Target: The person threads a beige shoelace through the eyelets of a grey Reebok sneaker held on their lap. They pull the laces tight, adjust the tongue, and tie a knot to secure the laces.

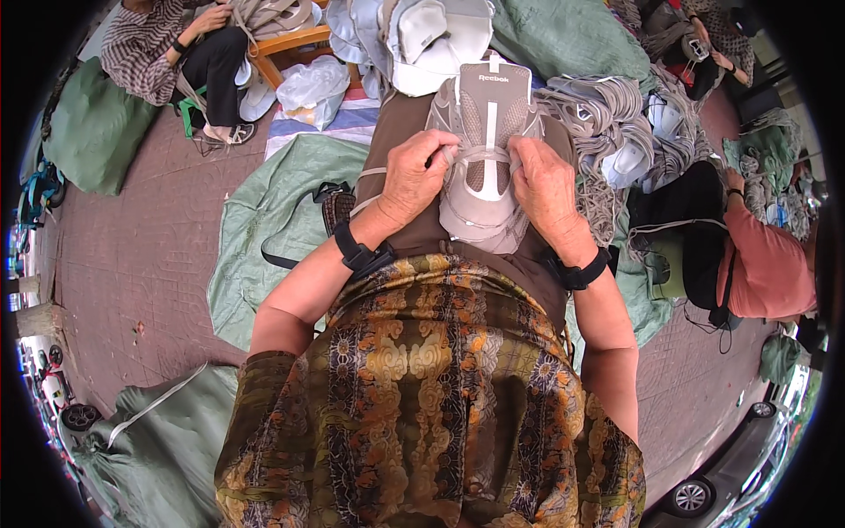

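Note:
A grey shoe upper (497,104) with mesh panels and a white stripe down its tongue lies across my lap, tongue pointing away from me. Pale grey shoelace (484,153) crosses its middle. At the upper's left edge, my left hand (412,179) is closed, thumb and forefinger pinching the lace. My right hand (544,187) is closed at the opposite edge, pinching the lace on that side; its fingertips are partly hidden. A loose lace strand hangs beside my left wrist.
White and grey shoe uppers (440,44) are heaped just beyond my knees. Bundles of grey laces (607,110) lie to the right. A clear plastic bag (312,91) sits at the far left. Green sacks (101,132) lie around. Other people sit at far left, far right and right.

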A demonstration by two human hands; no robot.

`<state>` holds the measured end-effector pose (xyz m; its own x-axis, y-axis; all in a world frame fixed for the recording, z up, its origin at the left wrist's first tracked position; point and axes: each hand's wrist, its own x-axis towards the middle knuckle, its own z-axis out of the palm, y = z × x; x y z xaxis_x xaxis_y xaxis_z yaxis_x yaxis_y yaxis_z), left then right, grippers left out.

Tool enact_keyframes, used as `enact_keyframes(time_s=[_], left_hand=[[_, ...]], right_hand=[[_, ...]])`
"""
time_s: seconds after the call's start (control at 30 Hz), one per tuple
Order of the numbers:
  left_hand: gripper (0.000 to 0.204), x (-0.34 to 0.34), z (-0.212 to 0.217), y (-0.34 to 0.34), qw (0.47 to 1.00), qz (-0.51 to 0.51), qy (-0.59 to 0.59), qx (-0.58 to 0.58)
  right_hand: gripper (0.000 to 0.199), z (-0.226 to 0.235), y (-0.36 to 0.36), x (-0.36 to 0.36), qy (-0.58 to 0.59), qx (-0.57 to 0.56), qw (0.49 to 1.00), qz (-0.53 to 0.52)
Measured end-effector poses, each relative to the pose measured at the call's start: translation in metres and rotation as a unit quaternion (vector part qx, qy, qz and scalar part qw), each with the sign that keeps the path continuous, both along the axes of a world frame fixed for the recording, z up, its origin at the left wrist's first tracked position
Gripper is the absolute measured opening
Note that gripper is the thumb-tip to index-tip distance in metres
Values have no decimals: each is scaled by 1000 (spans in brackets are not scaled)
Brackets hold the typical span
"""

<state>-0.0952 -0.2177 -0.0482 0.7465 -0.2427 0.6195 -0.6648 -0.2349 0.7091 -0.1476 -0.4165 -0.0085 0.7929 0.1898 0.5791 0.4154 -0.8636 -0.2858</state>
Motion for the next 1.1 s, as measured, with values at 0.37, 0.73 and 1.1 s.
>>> enact_keyframes(time_s=[0.37,0.73,1.1], left_hand=[[16,-3,-6,2,999,-11,34,22],[12,-7,0,3,988,-57,143,-13],[16,0,0,0,993,-31,108,-23]], right_hand=[[11,-3,-7,3,89,133,987,3],[15,0,-5,3,142,178,973,-17],[14,1,-6,3,155,174,972,-26]])
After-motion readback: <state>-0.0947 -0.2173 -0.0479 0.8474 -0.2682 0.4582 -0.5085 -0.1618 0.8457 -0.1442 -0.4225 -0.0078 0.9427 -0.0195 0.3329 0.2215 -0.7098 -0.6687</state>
